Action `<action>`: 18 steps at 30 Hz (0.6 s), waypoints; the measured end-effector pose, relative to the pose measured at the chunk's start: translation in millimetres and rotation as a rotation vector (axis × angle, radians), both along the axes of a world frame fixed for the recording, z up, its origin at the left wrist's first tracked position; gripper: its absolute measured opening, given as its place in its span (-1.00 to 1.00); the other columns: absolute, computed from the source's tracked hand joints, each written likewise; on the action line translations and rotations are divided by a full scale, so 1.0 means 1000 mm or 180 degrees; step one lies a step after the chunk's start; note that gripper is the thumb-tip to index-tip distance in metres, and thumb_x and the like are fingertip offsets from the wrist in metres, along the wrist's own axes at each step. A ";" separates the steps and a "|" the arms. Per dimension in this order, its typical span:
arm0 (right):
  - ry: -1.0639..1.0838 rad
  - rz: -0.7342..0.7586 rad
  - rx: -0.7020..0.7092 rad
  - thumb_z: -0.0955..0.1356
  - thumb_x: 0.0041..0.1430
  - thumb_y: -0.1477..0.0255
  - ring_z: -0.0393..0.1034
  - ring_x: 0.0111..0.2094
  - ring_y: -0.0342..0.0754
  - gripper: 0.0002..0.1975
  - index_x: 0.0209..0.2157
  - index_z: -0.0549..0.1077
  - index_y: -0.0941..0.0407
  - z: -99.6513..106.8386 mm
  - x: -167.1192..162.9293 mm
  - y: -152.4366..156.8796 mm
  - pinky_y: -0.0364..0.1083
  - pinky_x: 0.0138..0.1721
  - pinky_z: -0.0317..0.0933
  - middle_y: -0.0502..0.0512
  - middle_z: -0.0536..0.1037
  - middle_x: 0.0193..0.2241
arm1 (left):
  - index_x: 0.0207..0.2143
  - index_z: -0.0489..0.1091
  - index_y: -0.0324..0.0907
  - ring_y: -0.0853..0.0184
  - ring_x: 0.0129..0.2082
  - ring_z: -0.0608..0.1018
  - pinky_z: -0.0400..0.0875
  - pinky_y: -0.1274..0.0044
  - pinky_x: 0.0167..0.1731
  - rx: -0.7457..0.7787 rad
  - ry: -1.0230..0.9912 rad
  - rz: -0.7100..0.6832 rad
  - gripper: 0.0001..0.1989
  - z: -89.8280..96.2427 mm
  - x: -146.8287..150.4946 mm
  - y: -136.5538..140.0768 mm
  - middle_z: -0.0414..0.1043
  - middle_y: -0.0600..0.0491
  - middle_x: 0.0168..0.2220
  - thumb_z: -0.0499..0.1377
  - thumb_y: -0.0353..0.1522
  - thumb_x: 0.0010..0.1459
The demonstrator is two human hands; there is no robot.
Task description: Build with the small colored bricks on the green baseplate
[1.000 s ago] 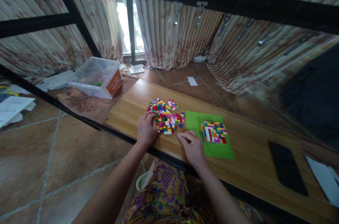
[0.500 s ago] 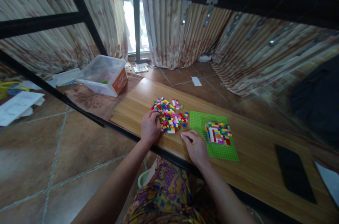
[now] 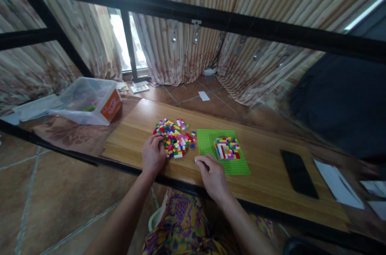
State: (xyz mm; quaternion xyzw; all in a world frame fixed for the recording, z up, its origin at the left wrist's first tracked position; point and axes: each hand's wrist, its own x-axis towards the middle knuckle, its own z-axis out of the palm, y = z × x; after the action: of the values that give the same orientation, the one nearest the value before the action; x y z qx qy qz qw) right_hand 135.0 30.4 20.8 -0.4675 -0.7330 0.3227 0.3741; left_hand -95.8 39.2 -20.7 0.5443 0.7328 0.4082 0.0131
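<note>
My left hand [image 3: 153, 154] rests at the near left edge of a pile of colourful toy bricks [image 3: 173, 136]. Its fingers are curled in against the bricks, and whatever they grip is hidden. To the right of the pile, my right hand [image 3: 213, 176] is closed in a pinch just above the table, with a small whitish brick [image 3: 196, 160] showing at the fingertips. Beyond that hand lies a green studded baseplate [image 3: 206, 142]. A many-coloured block of joined bricks [image 3: 228, 149] sits on the baseplate, with white bricks along its left side.
A black phone-like slab [image 3: 298, 173] and white papers [image 3: 338, 184] lie at the right of the wooden table [image 3: 265, 170]. Back left stands a clear plastic bin [image 3: 86, 100] with an orange label. A black metal bar [image 3: 169, 8] crosses in front of the curtains.
The view has swung to the right, so everything sits further left in the picture. Both hands keep nearly the same places beside the bricks, and the right one still pinches.
</note>
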 end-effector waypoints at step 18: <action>-0.0121 -0.1072 0.0251 0.38 0.16 0.09 0.45 -0.17 0.07 -0.66 -0.33 0.65 0.06 0.000 0.115 0.066 0.08 -0.15 0.36 0.18 0.53 -0.18 | -0.23 0.49 -0.17 0.14 -0.03 0.55 0.44 0.29 0.05 0.0005 0.0044 -0.0056 -0.77 0.003 -0.001 0.000 0.53 -0.11 -0.06 0.04 -0.40 0.17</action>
State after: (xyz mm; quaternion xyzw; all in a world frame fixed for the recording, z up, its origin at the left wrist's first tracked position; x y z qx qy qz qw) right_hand 249.9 96.7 20.7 -0.5747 -0.6633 0.2175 0.4270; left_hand -97.1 39.6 -17.2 0.5535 0.7277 0.4049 0.0112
